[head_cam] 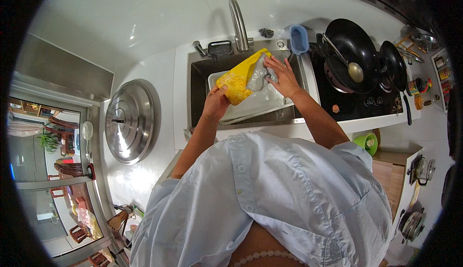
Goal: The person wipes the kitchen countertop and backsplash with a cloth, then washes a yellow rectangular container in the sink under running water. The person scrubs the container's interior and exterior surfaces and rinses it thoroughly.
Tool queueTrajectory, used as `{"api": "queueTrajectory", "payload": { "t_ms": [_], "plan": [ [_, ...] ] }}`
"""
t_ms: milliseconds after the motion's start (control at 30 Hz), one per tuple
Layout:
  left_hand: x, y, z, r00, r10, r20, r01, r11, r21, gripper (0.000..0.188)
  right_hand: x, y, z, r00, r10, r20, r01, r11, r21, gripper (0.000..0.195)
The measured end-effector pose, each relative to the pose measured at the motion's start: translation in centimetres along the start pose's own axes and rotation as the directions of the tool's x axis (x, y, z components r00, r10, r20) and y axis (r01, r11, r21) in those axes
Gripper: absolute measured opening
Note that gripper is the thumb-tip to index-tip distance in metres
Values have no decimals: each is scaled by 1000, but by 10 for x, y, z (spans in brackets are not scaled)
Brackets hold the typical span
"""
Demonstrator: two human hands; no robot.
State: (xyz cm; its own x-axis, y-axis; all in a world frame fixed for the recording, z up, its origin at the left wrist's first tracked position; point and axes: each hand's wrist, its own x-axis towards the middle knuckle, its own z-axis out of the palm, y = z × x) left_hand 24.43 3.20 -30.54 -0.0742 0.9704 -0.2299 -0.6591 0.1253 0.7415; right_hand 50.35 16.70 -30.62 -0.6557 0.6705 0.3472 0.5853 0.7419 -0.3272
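My left hand [217, 101] grips the lower left corner of a yellow printed packet or board [235, 82], tilted above the sink. Against its right part lies a crumpled grey cloth [257, 75], held there under the fingers of my right hand [282, 74]. Beneath both hands a white rectangular tray [246, 111] rests in the stainless steel sink [195, 97]. The curved metal faucet [237, 22] stands behind the packet. Whether the yellow thing is a packet or a flat board cannot be told.
Left of the sink lies a large steel lid [130, 122]. Behind are a black soap rack [220, 47], a dark scourer [266, 32] and a blue basket [299, 39]. On the black cooktop [354, 106] at right stand a wok [351, 50] with a ladle [355, 72] and a frying pan [393, 64].
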Motion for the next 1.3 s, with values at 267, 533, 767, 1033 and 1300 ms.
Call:
{"api": "queueTrajectory", "payload": {
  "t_ms": [267, 533, 767, 1033, 1300],
  "plan": [
    [8, -10, -7, 1000, 24, 13, -24, 999, -24, 48, 21, -115, 16, 957, -272, 103, 257, 957, 136, 80],
    [-11, 7, 1, 996, 77, 39, -81, 987, 140, 44, 45, -25, -3, 994, -31, -100, 22, 996, -89, 52],
    [-13, 13, 9, 994, 111, -14, -108, 985, 132, 36, 57, -31, -7, 981, -184, 63, 186, 982, -33, 45],
    [6, 2, -9, 986, 164, -8, -161, 976, 148, 37, 80, -109, -7, 979, -162, 120, 170, 984, -53, 40],
    [-13, 17, -26, 977, 206, -51, -201, 976, 80, 37, 76, -13, -45, 971, 171, 170, -198, 967, 159, 46]
  ]
}}
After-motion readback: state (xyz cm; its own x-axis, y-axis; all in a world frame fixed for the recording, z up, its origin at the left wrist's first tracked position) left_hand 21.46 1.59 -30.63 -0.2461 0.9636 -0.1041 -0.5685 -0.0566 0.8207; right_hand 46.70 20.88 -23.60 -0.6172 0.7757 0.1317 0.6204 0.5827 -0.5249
